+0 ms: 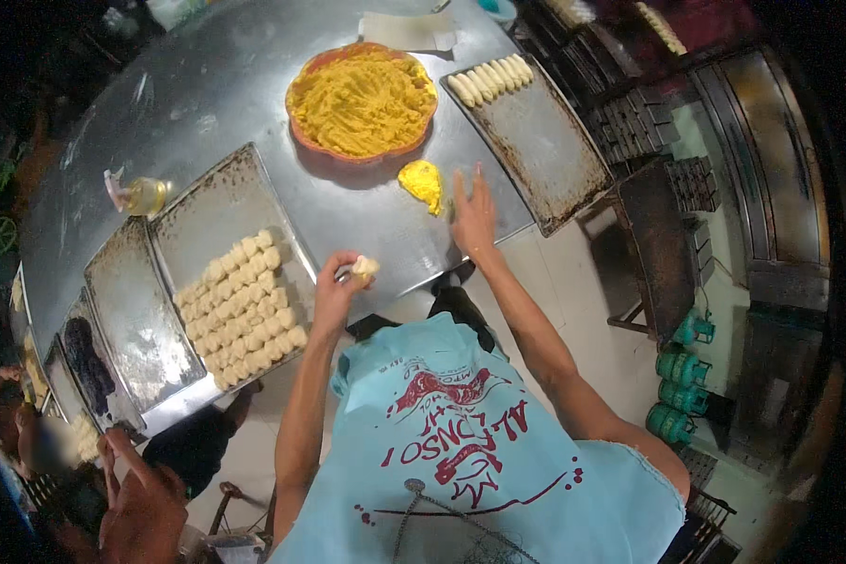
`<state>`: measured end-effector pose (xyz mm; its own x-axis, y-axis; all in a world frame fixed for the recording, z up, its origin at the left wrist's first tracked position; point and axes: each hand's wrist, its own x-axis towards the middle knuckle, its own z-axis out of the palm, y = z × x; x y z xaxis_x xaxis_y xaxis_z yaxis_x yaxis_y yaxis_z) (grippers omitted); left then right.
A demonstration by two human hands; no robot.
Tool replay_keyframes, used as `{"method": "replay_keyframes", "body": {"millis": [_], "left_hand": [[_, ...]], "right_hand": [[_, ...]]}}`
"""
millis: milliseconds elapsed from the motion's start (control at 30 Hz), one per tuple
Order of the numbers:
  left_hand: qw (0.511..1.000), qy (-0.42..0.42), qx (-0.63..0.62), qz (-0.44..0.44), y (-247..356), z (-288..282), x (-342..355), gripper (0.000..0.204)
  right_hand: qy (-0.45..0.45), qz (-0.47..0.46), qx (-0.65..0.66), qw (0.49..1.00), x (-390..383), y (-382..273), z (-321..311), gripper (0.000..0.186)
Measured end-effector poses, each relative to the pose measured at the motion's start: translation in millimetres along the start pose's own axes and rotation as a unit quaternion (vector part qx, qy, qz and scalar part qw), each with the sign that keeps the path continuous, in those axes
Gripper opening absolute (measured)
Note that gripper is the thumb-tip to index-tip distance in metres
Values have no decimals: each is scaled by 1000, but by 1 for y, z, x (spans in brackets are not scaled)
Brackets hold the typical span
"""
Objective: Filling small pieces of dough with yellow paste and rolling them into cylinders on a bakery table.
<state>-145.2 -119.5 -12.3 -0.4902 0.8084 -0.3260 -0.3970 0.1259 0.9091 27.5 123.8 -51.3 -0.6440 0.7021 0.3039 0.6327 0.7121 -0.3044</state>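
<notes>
My left hand is closed around a small pale dough piece at the table's near edge. Just left of it is a baking tray with several rows of pale dough balls packed together at its near end. My right hand hovers at or just above the metal table, fingers stretched and apart, with nothing seen in it. Beside its fingertips lies a bright yellow lump of soft filling. Beyond that stands a wide orange bowl heaped with mashed yellow filling.
At the right edge a tray bears a row of rolled dough sticks. A pump bottle and another tray stand left. A co-worker works at lower left. Green gas cylinders stand on the floor at right.
</notes>
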Motion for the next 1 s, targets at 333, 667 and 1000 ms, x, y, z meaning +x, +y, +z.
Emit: {"method": "replay_keyframes", "body": {"millis": [333,667,1000], "left_hand": [[990,99,4,-103,-62,-17,-55,32],[963,120,241,-25,-77,109,76,28],[884,133,441,85,-84,127,77,23]], "right_hand": [[-128,-21,-111,985,-44,2,26,62],[-157,-36,-73,984,-41,-24,-11,48],[-149,-161,-86,972,-93,-3,8,50]]}}
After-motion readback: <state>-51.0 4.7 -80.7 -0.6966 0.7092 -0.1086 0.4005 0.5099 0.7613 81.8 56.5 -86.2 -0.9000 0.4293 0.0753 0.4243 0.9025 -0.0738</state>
